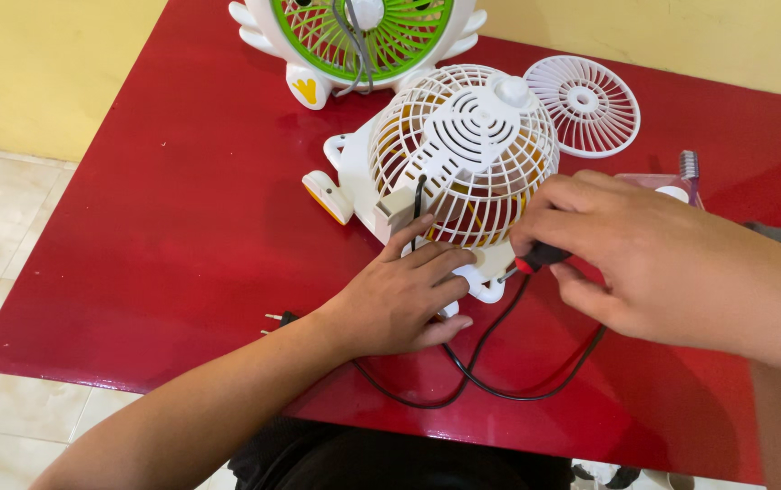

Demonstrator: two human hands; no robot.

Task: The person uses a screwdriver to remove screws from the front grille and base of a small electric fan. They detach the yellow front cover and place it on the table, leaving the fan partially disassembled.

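Fans crowded the far half of the red surface (pixel 136 227). The white desk fan (pixel 449 163) lay tilted near the middle, its cage facing up. The left hand (pixel 399 295) rested flat and open against its base, gripping nothing, only steadying it. The right hand (pixel 631 254) was closed around a red-and-black screwdriver (pixel 535 259), tip at the fan's lower edge. The thin plastic looked light, brittle and slippery; the solid base seemed the safest place to hold. A loose white grille (pixel 583 104) lay near the far edge beside a green fan (pixel 363 36). The black cord (pixel 499 381) looped toward the near edge.
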